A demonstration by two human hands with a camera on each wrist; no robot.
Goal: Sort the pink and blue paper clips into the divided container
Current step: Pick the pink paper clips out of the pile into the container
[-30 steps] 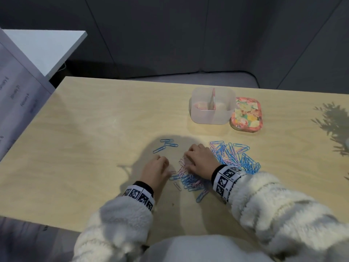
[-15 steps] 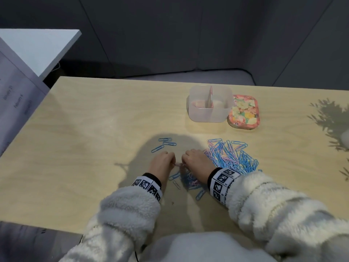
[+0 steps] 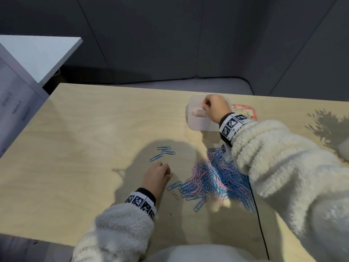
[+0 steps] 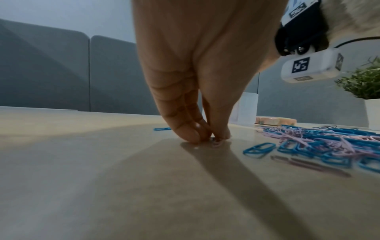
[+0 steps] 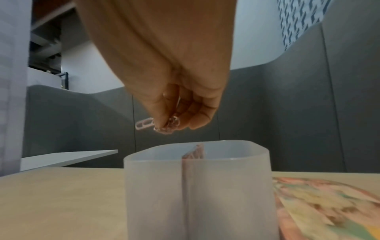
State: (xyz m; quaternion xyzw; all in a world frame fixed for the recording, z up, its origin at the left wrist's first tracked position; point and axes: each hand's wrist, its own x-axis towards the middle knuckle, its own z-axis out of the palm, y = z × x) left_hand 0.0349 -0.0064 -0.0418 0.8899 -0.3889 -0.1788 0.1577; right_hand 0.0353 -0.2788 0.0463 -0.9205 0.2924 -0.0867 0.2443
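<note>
The right hand (image 3: pixel 215 107) hangs over the left compartment of the container (image 3: pixel 200 125), its fingers (image 5: pixel 164 113) curled and pinching a few pink clips (image 5: pixel 145 124) just above the rim. The container (image 5: pixel 197 186) stands on the counter (image 3: pixel 85 138), a divider down its middle, with more pink clips lying in the left compartment. A patterned lid (image 3: pixel 247 110) lies just beside it on the right.

The left hand (image 3: pixel 156 175) is down on the counter, its fingers (image 4: pixel 185 129) drawn narrow together and pinching a pink clip (image 4: pixel 217 142) against the surface. To its right sprawls the pile (image 3: pixel 217 176) of mixed blue and pink clips, partly under the right sleeve. Three blue clips (image 3: pixel 164 153) lie apart from the pile, beyond the left hand. A potted plant (image 4: pixel 363 84) stands at the far right
</note>
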